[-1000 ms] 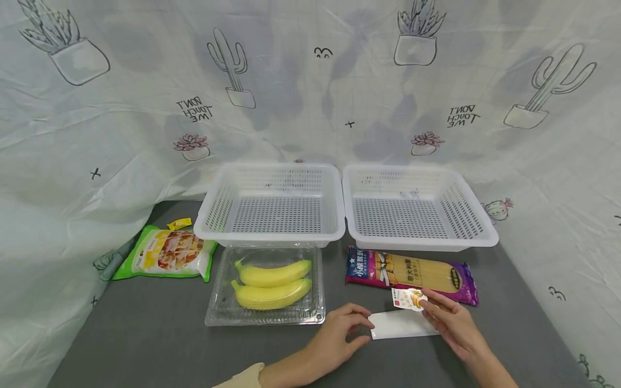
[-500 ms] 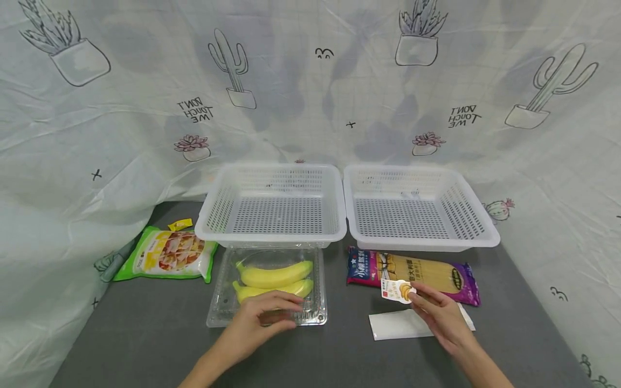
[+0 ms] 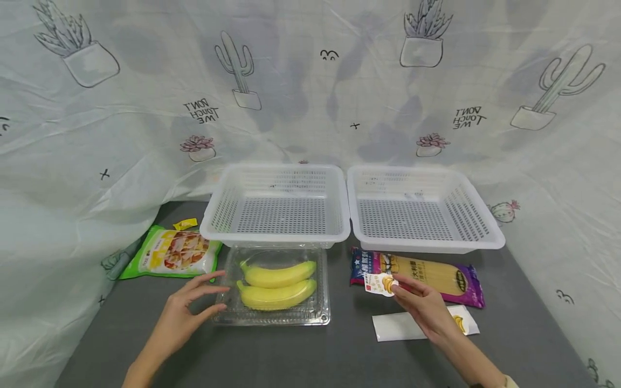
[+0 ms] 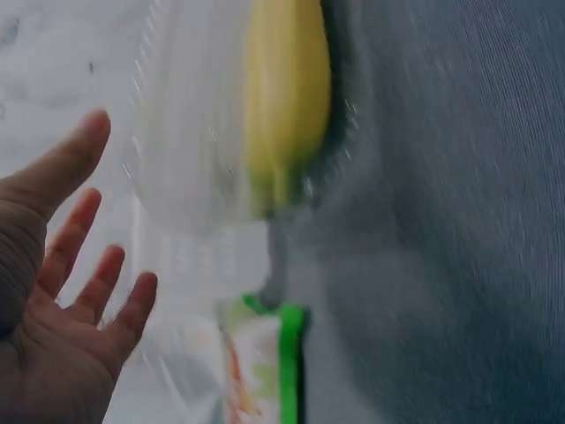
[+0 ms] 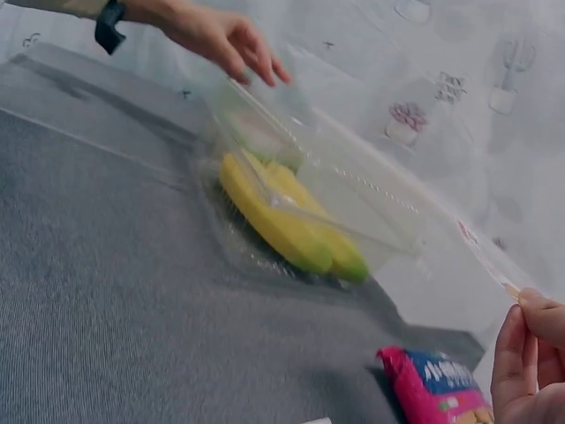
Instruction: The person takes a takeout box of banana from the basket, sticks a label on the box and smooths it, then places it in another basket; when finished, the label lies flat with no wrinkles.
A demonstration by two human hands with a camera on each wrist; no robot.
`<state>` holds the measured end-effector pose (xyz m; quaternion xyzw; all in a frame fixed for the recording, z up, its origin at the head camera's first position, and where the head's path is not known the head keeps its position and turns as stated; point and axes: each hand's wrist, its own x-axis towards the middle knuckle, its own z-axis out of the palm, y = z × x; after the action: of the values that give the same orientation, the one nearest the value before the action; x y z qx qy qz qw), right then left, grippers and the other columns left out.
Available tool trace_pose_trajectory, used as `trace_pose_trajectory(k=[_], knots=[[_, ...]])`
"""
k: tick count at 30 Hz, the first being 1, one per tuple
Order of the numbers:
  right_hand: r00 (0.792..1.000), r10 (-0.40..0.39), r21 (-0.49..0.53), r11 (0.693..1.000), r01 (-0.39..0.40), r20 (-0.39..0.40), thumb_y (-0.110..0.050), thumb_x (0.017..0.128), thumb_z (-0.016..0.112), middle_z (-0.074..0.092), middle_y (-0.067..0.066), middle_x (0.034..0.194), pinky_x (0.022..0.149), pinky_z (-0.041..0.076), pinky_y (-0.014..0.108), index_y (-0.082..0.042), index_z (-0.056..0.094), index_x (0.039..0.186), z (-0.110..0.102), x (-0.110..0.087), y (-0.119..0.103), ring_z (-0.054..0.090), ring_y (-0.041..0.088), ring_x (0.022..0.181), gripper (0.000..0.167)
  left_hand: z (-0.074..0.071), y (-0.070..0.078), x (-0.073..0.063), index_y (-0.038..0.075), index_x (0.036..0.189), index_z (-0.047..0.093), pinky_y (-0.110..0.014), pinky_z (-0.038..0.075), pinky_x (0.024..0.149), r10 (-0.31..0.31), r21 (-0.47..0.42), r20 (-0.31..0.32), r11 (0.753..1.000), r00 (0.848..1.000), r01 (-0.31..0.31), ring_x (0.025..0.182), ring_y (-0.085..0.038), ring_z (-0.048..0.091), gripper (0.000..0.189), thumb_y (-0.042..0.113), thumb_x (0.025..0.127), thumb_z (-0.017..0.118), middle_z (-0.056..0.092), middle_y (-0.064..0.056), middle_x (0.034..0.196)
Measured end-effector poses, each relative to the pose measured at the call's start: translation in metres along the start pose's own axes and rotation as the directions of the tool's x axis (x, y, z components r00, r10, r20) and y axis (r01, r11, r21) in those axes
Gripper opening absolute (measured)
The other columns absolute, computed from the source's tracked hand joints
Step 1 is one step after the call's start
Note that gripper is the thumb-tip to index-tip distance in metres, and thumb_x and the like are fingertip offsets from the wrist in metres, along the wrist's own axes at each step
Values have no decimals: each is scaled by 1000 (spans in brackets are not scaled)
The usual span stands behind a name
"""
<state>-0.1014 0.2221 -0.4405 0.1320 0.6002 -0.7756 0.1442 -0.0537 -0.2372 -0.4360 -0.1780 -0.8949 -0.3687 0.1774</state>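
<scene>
Two yellow bananas [image 3: 277, 294] lie side by side in a clear plastic box [image 3: 271, 318]. At the box's left edge is my left hand [image 3: 180, 315], its fingers spread apart and holding nothing; in the left wrist view the same hand [image 4: 66, 291] has its fingers extended beside the box. My right hand [image 3: 429, 312] pinches a small white label [image 3: 379, 284] with a banana picture between thumb and fingers, raised over the front edge of a spaghetti pack [image 3: 439, 274]. Below that hand lies a white strip [image 3: 395, 326] with another banana picture at its right end, partly hidden by the wrist.
Behind the box stands a white perforated basket [image 3: 274, 237], and a second white basket [image 3: 429, 245] adjoins it on the right. To the left lie a green-edged food bag [image 3: 177, 252] and a little yellow packet [image 3: 185, 223]. A patterned curtain [image 3: 301, 108] hangs around the grey table [image 3: 291, 355].
My left hand has gone from the white strip leftward across the box to its left edge. The right hand has moved left with the label, uncovering the strip's banana picture.
</scene>
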Motion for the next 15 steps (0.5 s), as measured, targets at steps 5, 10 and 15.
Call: trace_pose_trajectory(k=[5, 10, 15], knots=[[999, -16, -7, 1000, 17, 40, -2, 92, 63, 61, -5, 108, 89, 51, 27, -26, 74, 95, 13, 2, -2, 62, 9, 93, 26, -3, -17, -3, 20, 116, 69, -33, 45, 92, -71, -2, 59, 997, 996, 72, 130, 9, 30, 53, 11, 67, 85, 47, -3, 143], [997, -31, -4, 1000, 31, 76, 0, 91, 62, 61, -2, 109, 88, 52, 27, -25, 75, 95, 27, 1, -2, 61, 10, 92, 28, -1, -23, -1, 11, 127, 63, -55, 47, 86, -79, -105, 176, 990, 981, 98, 129, 6, 33, 65, 14, 66, 85, 36, -12, 150], [997, -33, -48, 998, 36, 72, -1, 89, 66, 52, 7, 120, 87, 52, 28, -14, 73, 107, 42, 1, -4, 60, 14, 95, 23, 2, -23, 4, 11, 130, 60, -46, 48, 89, -82, -170, 227, 978, 970, 122, 128, -22, 46, 68, 14, 67, 84, 35, -17, 150]])
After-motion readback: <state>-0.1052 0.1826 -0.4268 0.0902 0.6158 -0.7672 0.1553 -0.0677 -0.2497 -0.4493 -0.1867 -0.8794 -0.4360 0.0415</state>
